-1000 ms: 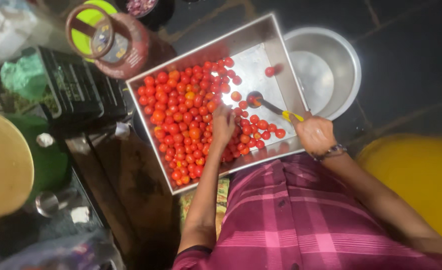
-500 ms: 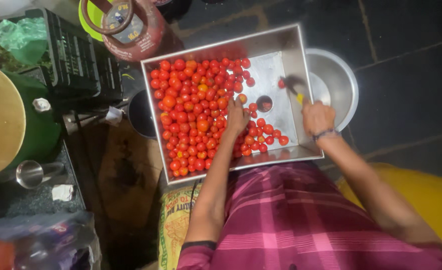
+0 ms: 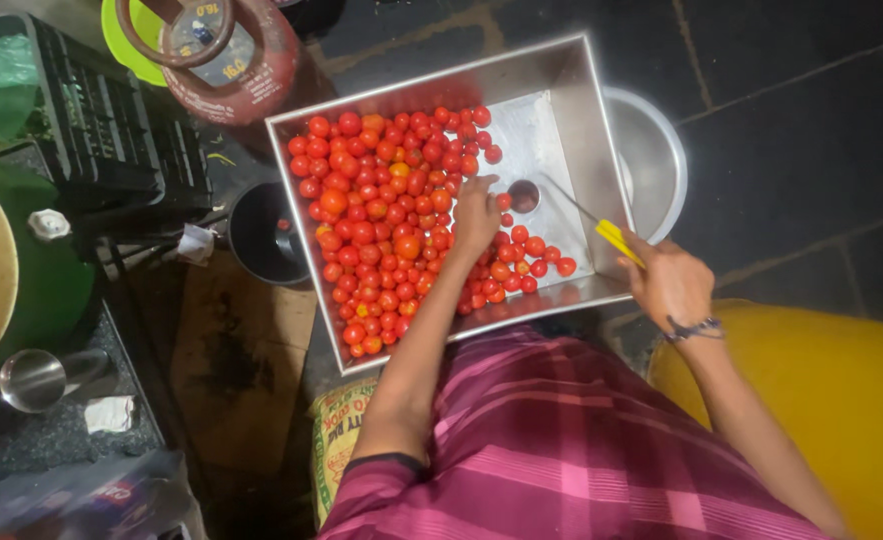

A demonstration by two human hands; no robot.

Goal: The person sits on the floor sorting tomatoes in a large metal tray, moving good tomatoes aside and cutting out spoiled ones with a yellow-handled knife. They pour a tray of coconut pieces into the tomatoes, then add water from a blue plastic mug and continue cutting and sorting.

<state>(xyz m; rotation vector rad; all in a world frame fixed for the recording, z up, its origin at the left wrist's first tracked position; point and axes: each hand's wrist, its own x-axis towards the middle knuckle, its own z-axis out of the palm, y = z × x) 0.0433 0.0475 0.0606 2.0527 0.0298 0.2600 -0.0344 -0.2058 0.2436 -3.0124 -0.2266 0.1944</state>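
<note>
1. a large steel tray point(image 3: 581, 110) sat on the dark tiled floor point(image 3: 801, 150), most of it heaped with small red tomatoes point(image 3: 381, 200), a few of them orange.
2. the left hand point(image 3: 476, 215) lay on the tomatoes near the middle of the tray, fingers curled down among them; whether it actually gripped one could not be told.
3. the right hand point(image 3: 671, 285) hovered over the tray's right wall, closed around the yellow handle of a thin metal tool point(image 3: 601, 225).
4. that tool's round cup end rested on the bare patch of the tray floor, just beside the left hand's fingertips.
5. a round steel bowl point(image 3: 656, 160) stood behind the tray's right wall, touching it or nearly so.
6. a red gas cylinder point(image 3: 226, 55) stood at the tray's far left corner.
7. a black pot point(image 3: 261, 235) sat against the tray's left wall.
8. the person wore a pink checked shirt point(image 3: 561, 440), and a yellow rounded thing point(image 3: 841, 400) lay to the right.
</note>
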